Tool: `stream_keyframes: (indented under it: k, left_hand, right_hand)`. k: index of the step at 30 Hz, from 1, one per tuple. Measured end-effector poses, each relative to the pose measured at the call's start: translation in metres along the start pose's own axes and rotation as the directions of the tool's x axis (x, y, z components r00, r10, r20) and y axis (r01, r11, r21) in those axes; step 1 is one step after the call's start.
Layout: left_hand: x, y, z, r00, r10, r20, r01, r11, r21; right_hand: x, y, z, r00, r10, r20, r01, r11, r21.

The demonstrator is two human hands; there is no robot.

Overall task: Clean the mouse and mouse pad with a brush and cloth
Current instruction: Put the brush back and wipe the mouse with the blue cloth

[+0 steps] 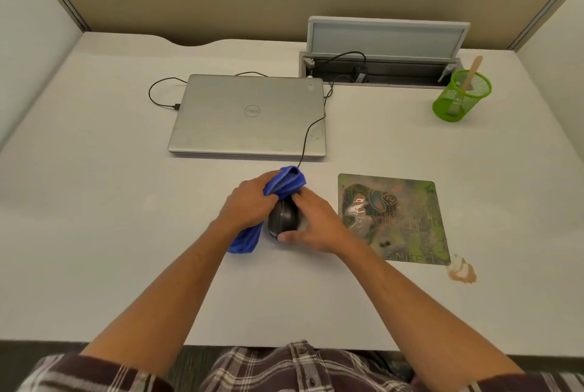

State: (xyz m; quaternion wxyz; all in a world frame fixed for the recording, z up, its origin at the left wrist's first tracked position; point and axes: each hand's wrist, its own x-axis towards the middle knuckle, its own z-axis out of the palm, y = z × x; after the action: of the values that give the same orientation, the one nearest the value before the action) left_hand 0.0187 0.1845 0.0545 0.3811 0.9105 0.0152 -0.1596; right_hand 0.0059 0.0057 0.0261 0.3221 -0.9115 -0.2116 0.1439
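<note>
On the pale counter (pixel 126 233), the left hand (pixel 249 203) clutches a blue ribbed cloth (pixel 284 183) against a dark rounded corded mouse (pixel 284 218), which the right hand (pixel 316 224) pinches between thumb and fingers. The green patterned mouse pad (pixel 407 218) lies just right; a wooden-handled brush (pixel 471 72) stands in a green mesh cup (pixel 458 101).

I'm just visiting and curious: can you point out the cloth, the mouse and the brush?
cloth (pixel 286 181): head view, on the bunched upper fold above the left hand.
mouse (pixel 283 216): head view, on its dark top between the hands.
brush (pixel 473 69): head view, on the wooden handle sticking out of the green cup.
</note>
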Motion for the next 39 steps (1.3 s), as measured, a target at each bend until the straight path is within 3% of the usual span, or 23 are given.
stream_keyframes:
  k: [11,17,24,28,30,35,39]
  left_hand:
    - [-0.012,-0.008,0.004,0.999,-0.011,0.031,0.014,0.994,-0.111]
    - [-0.036,-0.013,0.002,0.999,0.026,0.023,-0.024,0.995,-0.095]
    - [-0.057,-0.013,-0.011,0.981,0.042,0.190,-0.023,0.995,-0.101]
    - [-0.041,-0.011,-0.019,0.997,0.016,-0.074,-0.038,0.952,-0.304]
    - [-0.026,-0.009,-0.020,0.992,-0.003,-0.129,-0.039,0.946,-0.323]
    - [-0.002,-0.007,-0.005,0.997,-0.011,0.071,0.029,0.967,-0.252]
    - [-0.005,-0.016,-0.001,0.995,-0.035,0.097,0.055,0.976,-0.213]
  right_hand:
    - [0.003,0.012,0.008,0.996,-0.015,-0.088,0.020,0.998,0.054]
    - [0.003,0.016,0.012,0.999,0.027,-0.043,-0.023,0.997,0.080]
    - [0.004,0.025,0.016,1.000,0.012,-0.028,-0.012,1.000,-0.010]
    - [0.006,0.024,0.016,0.999,0.044,-0.031,-0.044,0.999,0.005]
    - [0.005,0.023,0.017,0.998,0.055,-0.031,-0.055,0.998,0.000]
    - [0.005,0.021,0.013,0.997,-0.005,-0.073,0.011,0.997,0.075]
    - [0.006,0.021,0.014,0.998,0.010,-0.069,-0.004,0.996,0.088]
